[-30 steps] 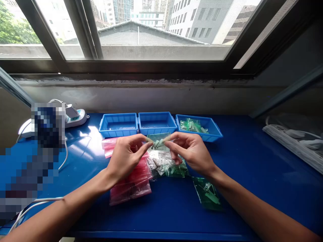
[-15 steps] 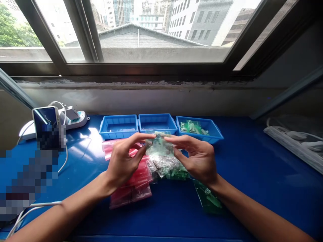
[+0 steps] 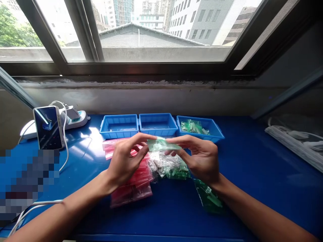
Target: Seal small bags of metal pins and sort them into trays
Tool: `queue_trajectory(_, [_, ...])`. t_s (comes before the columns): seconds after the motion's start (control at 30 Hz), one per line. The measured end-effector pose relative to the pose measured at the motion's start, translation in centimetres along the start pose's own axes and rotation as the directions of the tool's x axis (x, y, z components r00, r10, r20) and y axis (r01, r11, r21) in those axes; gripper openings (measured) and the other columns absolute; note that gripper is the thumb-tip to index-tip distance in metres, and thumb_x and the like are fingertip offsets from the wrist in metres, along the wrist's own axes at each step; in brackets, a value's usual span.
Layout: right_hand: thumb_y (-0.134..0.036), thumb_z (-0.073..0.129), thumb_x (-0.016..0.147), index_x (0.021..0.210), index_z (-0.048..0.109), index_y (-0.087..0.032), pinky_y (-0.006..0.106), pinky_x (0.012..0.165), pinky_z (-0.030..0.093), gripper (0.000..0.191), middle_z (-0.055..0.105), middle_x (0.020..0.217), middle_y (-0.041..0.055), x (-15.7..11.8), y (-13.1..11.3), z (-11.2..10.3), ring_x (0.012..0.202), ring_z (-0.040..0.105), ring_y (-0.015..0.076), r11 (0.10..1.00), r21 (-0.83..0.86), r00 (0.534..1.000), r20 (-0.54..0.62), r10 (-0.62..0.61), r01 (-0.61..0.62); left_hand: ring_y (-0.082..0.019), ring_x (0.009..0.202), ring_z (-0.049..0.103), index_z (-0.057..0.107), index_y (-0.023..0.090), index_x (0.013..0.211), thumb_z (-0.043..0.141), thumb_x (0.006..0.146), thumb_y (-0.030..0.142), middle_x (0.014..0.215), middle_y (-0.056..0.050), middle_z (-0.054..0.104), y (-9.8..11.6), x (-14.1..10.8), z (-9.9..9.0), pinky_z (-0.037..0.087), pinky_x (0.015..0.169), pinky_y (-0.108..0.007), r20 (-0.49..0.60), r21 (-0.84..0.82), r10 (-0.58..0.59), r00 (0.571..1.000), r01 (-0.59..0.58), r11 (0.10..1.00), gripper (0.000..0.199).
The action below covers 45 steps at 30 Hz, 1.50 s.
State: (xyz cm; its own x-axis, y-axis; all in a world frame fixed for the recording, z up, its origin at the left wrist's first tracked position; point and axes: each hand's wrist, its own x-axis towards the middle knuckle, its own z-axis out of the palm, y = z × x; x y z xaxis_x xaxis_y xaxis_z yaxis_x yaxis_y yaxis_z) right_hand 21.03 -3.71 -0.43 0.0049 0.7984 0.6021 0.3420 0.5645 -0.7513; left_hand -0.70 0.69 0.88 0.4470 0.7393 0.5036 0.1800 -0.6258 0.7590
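Our grip: left hand [image 3: 126, 158] and right hand [image 3: 200, 156] pinch green bag [image 3: 160, 145]; likely light, limp, slippery; we best hold side edges.

The small green bag [image 3: 160, 145] is now showing as a narrow, slanting, blurred strip — no longer hanging face-on as the broad pane of half a second ago. The left hand [image 3: 130, 158] is holding its thumb and forefinger apart, where a second ago their tips were nearly meeting at the bag's edge. The right hand [image 3: 198, 156] is sitting slightly lower and farther right than a second ago — its thumb drawn back too.
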Motion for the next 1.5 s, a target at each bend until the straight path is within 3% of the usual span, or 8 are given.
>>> queue_trajectory(0.13, [-0.026, 0.072, 0.095, 0.081, 0.072, -0.02, 0.024, 0.04, 0.045, 0.015, 0.061, 0.049, -0.0051, 0.3, -0.5, 0.1, 0.037, 0.056, 0.0106, 0.99, -0.051, 0.99, 0.037, 0.136, -0.134, -0.013, 0.052, 0.067, 0.068, 0.014, 0.083, 0.065, 0.099, 0.028, 0.063, -0.002, 0.071, 0.4, 0.1, 0.1, 0.053, 0.048, -0.021, 0.123, -0.132, -0.204, 0.971, 0.22, 0.966, 0.021])
queue_trajectory(0.4, [-0.034, 0.066, 0.097, 0.074, 0.065, -0.02, 0.024, 0.039, 0.037, 0.027, 0.054, 0.05, -0.0046, 0.4, -0.4, 0.3, 0.039, 0.045, 0.0097, 0.966, -0.027, 0.959, 0.118, 0.257, -0.256, -0.008, 0.044, 0.048, 0.062, 0.015, 0.073, 0.068, 0.096, 0.033, 0.052, 0.004, 0.056, 1.0, 0.5, 0.0, 0.038, 0.043, -0.018, 0.19, -0.233, -0.358, 0.914, 0.396, 0.888, 0.03])
queue_trajectory(0.6, [-0.033, 0.075, 0.091, 0.078, 0.074, -0.019, 0.023, 0.037, 0.035, 0.019, 0.057, 0.05, -0.0035, 0.2, 0.0, 0.2, 0.039, 0.045, 0.0096, 0.965, -0.018, 0.961, 0.085, 0.264, -0.263, -0.006, 0.041, 0.035, 0.065, 0.015, 0.074, 0.071, 0.094, 0.034, 0.05, 0.006, 0.049, 0.9, 0.5, 0.0, 0.024, 0.037, -0.017, 0.154, -0.181, -0.351, 0.924, 0.376, 0.909, 0.028])
queue_trajectory(0.73, [-0.032, 0.078, 0.091, 0.088, 0.081, -0.019, 0.024, 0.036, 0.044, 0.014, 0.064, 0.051, -0.0023, 0.1, 0.2, 0.2, 0.035, 0.052, 0.0111, 0.951, 0.101, 0.955, 0.084, 0.283, -0.291, -0.009, 0.041, 0.053, 0.069, 0.014, 0.081, 0.067, 0.098, 0.032, 0.052, 0.002, 0.062, 0.7, 0.3, 0.1, 0.042, 0.04, -0.019, 0.135, -0.207, -0.326, 0.936, 0.348, 0.914, 0.025])
queue_trajectory(0.93, [-0.02, 0.074, 0.092, 0.107, 0.085, -0.025, 0.027, 0.045, 0.058, 0.02, 0.082, 0.08, 0.003, 0.2, 0.0, 0.1, 0.049, 0.068, 0.0145, 0.984, 0.041, 0.984, 0.022, 0.175, -0.176, -0.017, 0.079, 0.078, 0.075, 0.016, 0.108, 0.067, 0.096, 0.019, 0.103, -0.008, 0.081, 0.3, 0.3, 0.0, 0.066, 0.066, -0.027, -0.02, -0.091, -0.189, 0.982, 0.186, 0.978, 0.015])
queue_trajectory(1.2, [-0.018, 0.072, 0.091, 0.113, 0.083, -0.025, 0.031, 0.05, 0.064, 0.026, 0.079, 0.123, 0.008, -0.1, -0.1, 0.1, 0.085, 0.082, 0.0266, 0.991, 0.012, 0.991, -0.021, 0.135, -0.135, -0.023, 0.116, 0.075, 0.071, 0.019, 0.123, 0.066, 0.098, 0.019, 0.126, -0.009, 0.077, 0.0, 0.0, -0.1, 0.065, 0.099, -0.039, -0.045, -0.066, -0.096, 0.994, 0.093, 0.993, 0.025])
queue_trajectory(1.4, [-0.02, 0.071, 0.093, 0.111, 0.083, -0.025, 0.031, 0.055, 0.064, 0.022, 0.083, 0.107, 0.0063, 0.3, 0.0, -0.4, 0.074, 0.078, 0.0207, 0.994, -0.052, 0.996, -0.006, 0.091, -0.091, -0.02, 0.108, 0.076, 0.072, 0.017, 0.117, 0.064, 0.098, 0.017, 0.12, -0.009, 0.078, 0.2, 0.2, -0.2, 0.063, 0.091, -0.032, -0.022, -0.049, -0.089, 0.996, 0.088, 0.995, 0.021])
queue_trajectory(1.5, [-0.027, 0.072, 0.094, 0.086, 0.082, -0.022, 0.029, 0.048, 0.057, 0.013, 0.078, 0.067, 0.0019, 0.8, -0.6, -0.4, 0.051, 0.068, 0.0163, 0.992, -0.062, 0.991, 0.079, 0.11, -0.106, -0.015, 0.069, 0.072, 0.071, 0.016, 0.089, 0.063, 0.1, 0.026, 0.078, -0.003, 0.076, 0.4, 0.3, -0.1, 0.058, 0.064, -0.024, 0.052, -0.032, -0.125, 0.991, 0.127, 0.991, 0.017])
